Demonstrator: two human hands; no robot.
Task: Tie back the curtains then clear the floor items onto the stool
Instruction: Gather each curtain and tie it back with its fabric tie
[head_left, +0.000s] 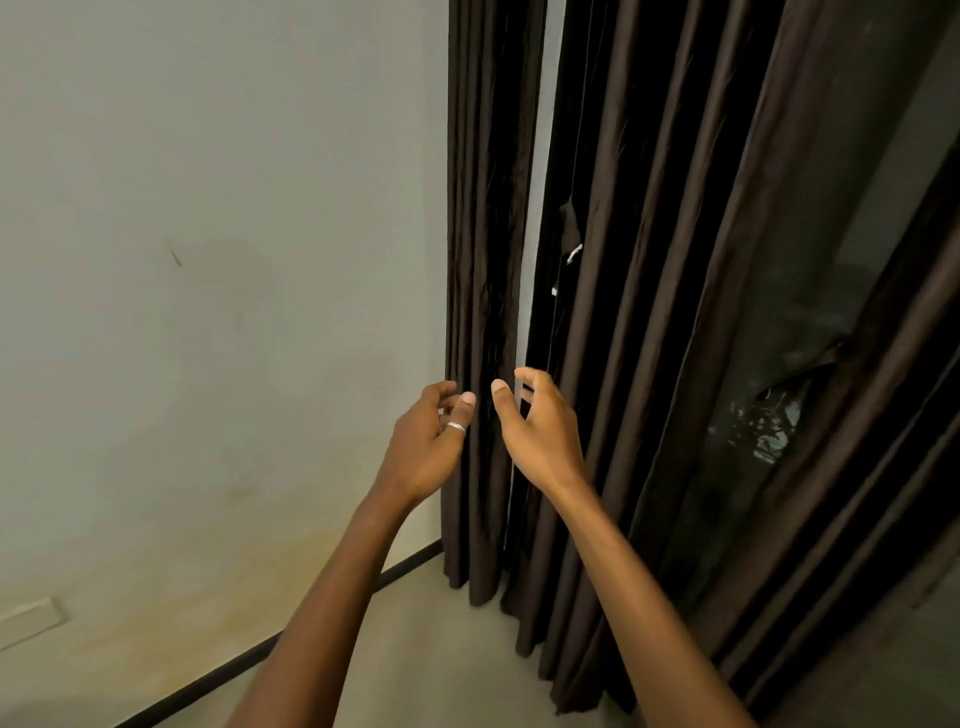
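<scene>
Your 2 hands are up in front of the curtains, close together but not touching, and neither has cloth in it. The left hand, with a ring on the thumb, hangs with loosely curled fingers just beside the outer edge of the narrow left curtain panel. The right hand is spread open, thumb and fingers apart, in front of the pale gap between that panel and the wide right curtain panel.

Both panels hang from above the frame down to the floor at the far right of the scene, beside the plain wall on the left. A dark cord with a white end hangs in the shadow just right of the gap; it may be a tie-back, but you cannot tell from here.

Expect the fabric to be soft, limp and fairly heavy in deep pleats, with a slight sheen that may let it slide. I'd gather the narrow panel at about the height your hands are now, wrapping fingers right round the bunched folds rather than pinching 1 pleat. The stool and the floor items are not in view.
</scene>
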